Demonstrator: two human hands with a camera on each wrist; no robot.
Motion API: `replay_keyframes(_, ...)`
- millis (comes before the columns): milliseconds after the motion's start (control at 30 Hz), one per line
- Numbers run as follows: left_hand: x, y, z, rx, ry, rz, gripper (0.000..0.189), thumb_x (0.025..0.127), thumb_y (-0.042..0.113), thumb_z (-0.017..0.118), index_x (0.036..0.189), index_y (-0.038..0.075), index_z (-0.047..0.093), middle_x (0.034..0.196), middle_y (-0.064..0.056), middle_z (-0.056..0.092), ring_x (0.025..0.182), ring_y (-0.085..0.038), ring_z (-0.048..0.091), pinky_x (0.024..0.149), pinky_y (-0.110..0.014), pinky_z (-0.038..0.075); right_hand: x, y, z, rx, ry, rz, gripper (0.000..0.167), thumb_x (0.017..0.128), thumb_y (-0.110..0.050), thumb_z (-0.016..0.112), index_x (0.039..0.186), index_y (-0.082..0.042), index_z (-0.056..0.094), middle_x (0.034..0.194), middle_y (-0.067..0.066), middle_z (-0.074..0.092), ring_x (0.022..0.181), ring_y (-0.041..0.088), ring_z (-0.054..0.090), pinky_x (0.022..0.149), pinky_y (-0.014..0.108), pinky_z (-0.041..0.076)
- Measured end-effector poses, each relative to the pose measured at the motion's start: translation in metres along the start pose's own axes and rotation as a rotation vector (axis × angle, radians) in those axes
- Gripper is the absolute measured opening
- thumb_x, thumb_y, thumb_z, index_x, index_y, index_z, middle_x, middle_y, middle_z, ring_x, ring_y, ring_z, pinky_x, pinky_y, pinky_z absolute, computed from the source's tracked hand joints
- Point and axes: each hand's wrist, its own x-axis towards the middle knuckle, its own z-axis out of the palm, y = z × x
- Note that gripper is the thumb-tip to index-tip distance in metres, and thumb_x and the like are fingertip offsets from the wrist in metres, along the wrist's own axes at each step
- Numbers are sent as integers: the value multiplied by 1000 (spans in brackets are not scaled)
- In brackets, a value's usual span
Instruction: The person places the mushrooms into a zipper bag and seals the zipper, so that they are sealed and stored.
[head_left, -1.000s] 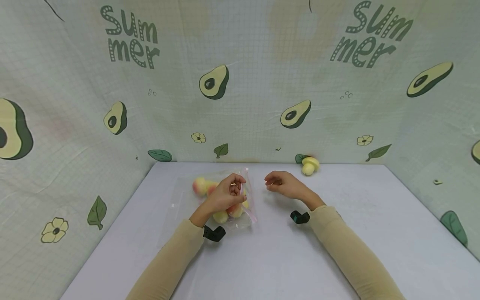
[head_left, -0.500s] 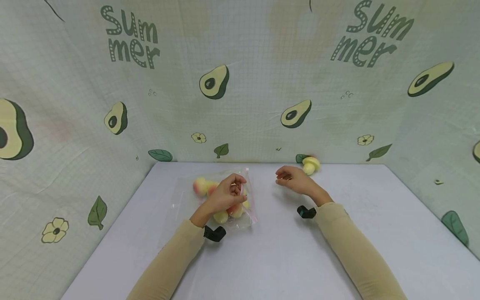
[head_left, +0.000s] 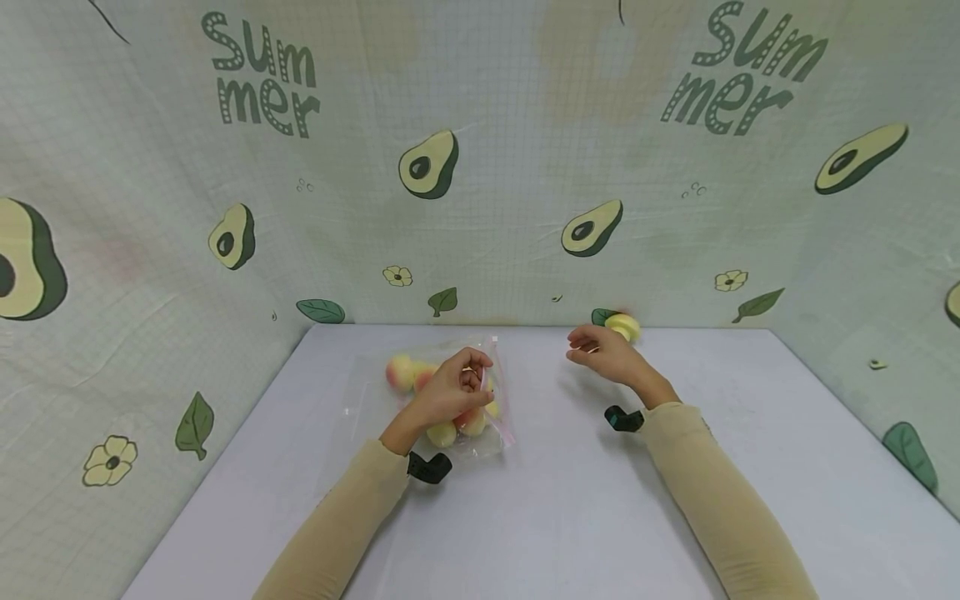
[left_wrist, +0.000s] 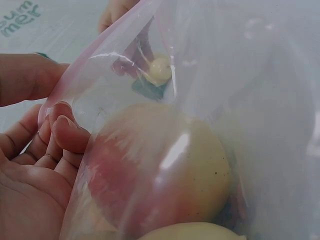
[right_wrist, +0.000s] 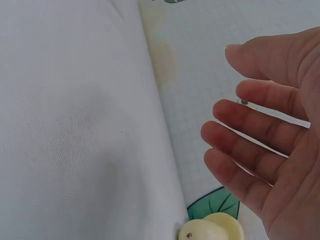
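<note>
A clear zip bag (head_left: 375, 410) with a pink edge lies left of the middle of the table. Inside are several yellow-and-red fruits that look like peaches (left_wrist: 155, 170), partly hidden under the left hand. My left hand (head_left: 448, 390) holds the bag's pink edge at its mouth between thumb and curled fingers, raising that side. Above the table to the right, my right hand (head_left: 613, 357) has loosely bent, spread fingers with nothing in them. A pale yellow mushroom (head_left: 625, 326) sits at the back edge just beyond it, its stem partly covered by the hand in the head view.
The white table (head_left: 495, 533) ends at a hanging cloth (head_left: 495, 250) printed with avocados, leaves and lettering, which also closes off both sides. Each wrist wears a small black camera, such as the right wrist camera (head_left: 624, 418).
My right hand has moved right and a little farther back, away from the bag and up to the mushroom. The left hand and the bag stay where they were.
</note>
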Motion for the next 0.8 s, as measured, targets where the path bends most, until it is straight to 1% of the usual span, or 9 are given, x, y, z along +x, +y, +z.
replay_keyframes(100, 0, 0, 0, -1, 0, 0, 42, 77, -9, 69, 112, 1, 50, 90, -9, 43, 72, -14, 45, 60, -19, 39, 1, 1, -1, 10, -6, 31, 34, 91, -24, 65, 118, -4, 58, 116, 16, 60, 106, 29, 56, 88, 44, 47)
replay_keyframes(267, 0, -1, -1, -7, -3, -9, 42, 77, -10, 69, 113, 0, 49, 92, -11, 44, 73, -15, 45, 62, -19, 39, 2, 3, 1, -6, 3, 41, 34, 91, -25, 65, 117, -5, 58, 116, 16, 60, 105, 28, 56, 86, 44, 48)
replay_keyframes(533, -2, -2, -3, -6, -8, -17, 44, 78, -10, 68, 116, -3, 47, 96, -22, 44, 75, -19, 45, 62, -19, 39, 6, 3, 5, -24, -9, 53, 33, 92, -23, 64, 118, -4, 58, 115, 13, 59, 104, 28, 56, 85, 43, 48)
replay_keyframes(633, -7, 13, -3, -17, -14, -25, 42, 78, -12, 66, 115, -5, 47, 96, -25, 44, 76, -21, 44, 62, -19, 39, 8, 2, 5, -27, -18, 61, 36, 92, -23, 63, 120, -2, 57, 116, 14, 59, 105, 28, 56, 86, 43, 48)
replay_keyframes(767, -12, 30, -3, -27, -27, -29, 39, 79, -12, 65, 113, -6, 47, 96, -27, 43, 76, -21, 44, 62, -19, 39, 9, 4, 4, -42, -15, 57, 39, 92, -25, 63, 122, 0, 57, 117, 15, 59, 106, 29, 56, 86, 43, 48)
replay_keyframes(800, -12, 30, -3, -31, -27, -29, 39, 79, -12, 65, 113, -6, 47, 96, -27, 43, 76, -21, 44, 62, -19, 39, 10, 5, 3, -47, -13, 52, 40, 92, -25, 63, 122, 0, 57, 117, 15, 59, 106, 29, 56, 86, 44, 48)
